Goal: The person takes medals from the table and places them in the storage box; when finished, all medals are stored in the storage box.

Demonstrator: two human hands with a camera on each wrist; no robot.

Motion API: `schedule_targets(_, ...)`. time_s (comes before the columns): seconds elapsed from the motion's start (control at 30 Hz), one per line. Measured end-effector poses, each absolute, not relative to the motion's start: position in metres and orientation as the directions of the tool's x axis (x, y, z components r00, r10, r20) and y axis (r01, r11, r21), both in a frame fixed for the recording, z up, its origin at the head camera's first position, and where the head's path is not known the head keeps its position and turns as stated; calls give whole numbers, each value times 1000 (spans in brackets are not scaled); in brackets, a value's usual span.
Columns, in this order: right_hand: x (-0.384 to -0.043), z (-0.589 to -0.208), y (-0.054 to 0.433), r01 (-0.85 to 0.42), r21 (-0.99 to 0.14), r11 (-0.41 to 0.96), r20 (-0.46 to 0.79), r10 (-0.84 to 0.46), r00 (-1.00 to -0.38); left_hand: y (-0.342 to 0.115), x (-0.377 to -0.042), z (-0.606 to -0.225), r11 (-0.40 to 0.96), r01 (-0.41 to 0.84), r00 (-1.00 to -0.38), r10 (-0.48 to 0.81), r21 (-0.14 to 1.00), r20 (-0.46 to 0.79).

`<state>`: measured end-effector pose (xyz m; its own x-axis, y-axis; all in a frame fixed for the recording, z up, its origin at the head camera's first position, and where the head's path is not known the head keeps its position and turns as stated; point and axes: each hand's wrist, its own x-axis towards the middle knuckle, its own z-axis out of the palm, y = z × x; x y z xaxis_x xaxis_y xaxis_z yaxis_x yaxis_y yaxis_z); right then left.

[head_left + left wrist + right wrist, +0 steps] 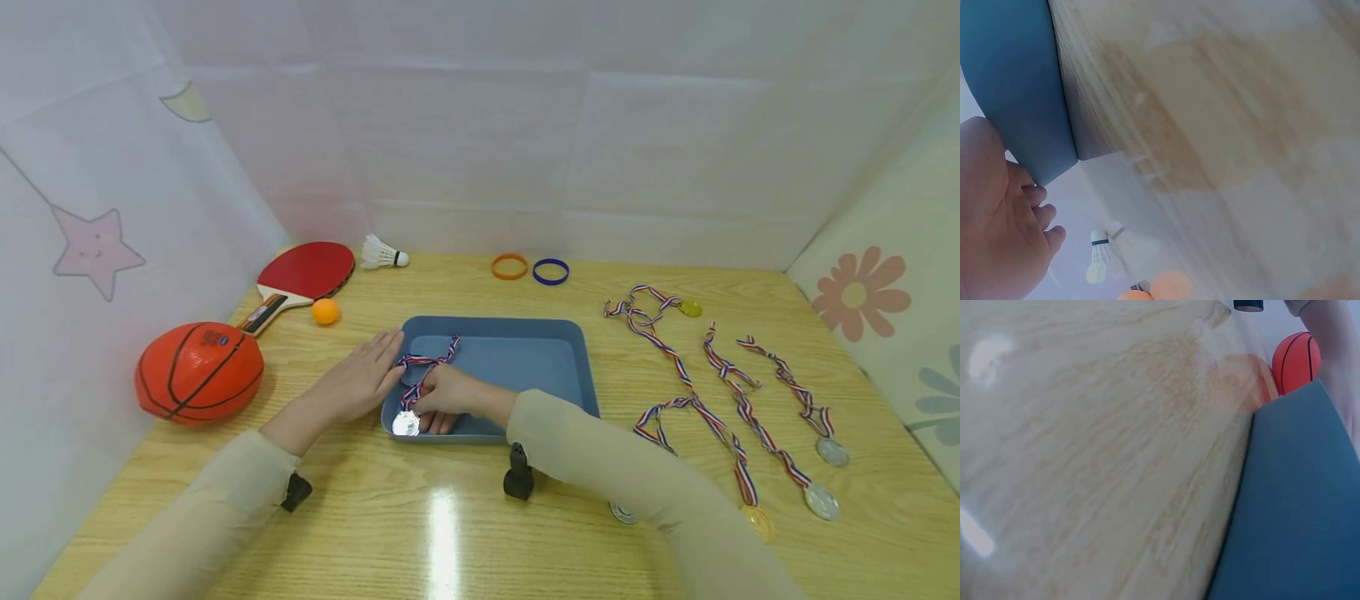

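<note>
A silver medal (406, 423) lies in the front left corner of a blue-grey tray (573, 329). Its red, white and blue ribbon (423, 361) loops back along the tray's left end. Inside the tray my right hand (453, 393) has bent fingers and pinches the ribbon just above the medal; part of the grip is hidden under the hand. My left hand (360, 375) rests with straight fingers against the left rim. In the left wrist view, the left hand (1004, 219) lies along the tray's outer wall (1019, 81). The right wrist view shows only the tray's side (1297, 506).
Several medals with ribbons (742, 408) lie right of the tray. Left are a small basketball (198, 372), a table tennis bat (311, 268), an orange ball (326, 312) and a shuttlecock (381, 252). Orange (509, 276) and blue (551, 282) wristbands lie behind the tray.
</note>
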<state>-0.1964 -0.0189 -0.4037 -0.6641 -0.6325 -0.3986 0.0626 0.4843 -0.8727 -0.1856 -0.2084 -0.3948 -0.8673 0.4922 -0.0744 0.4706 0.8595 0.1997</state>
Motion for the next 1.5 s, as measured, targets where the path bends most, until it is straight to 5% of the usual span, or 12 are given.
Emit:
schedule_targets(0.27, -197, -384, 9, -44, -852, 522, -400, -702, -590, -207, -184, -392, 865, 463, -871, 485, 194, -81)
schedule_targets(0.47, -195, -356, 43, -64, -890, 451, -329, -734, -594, -207, -183, -391, 873, 446, -880, 468, 199, -84)
schedule_targets(0.8, -206, -328, 123, -149, -938, 315, -105, -662, -742, -207, -185, -393, 879, 436, -883, 459, 195, -95)
schedule_targets(1.1, -219, -322, 198, -168, -921, 352, -9, -450, -893, -208, -185, -395, 875, 443, -880, 466, 198, -93)
schedule_targets(1.5, -259, -341, 292, -127, -898, 421, 54, -182, -982, -209, -184, -395, 872, 444, -879, 469, 204, -89)
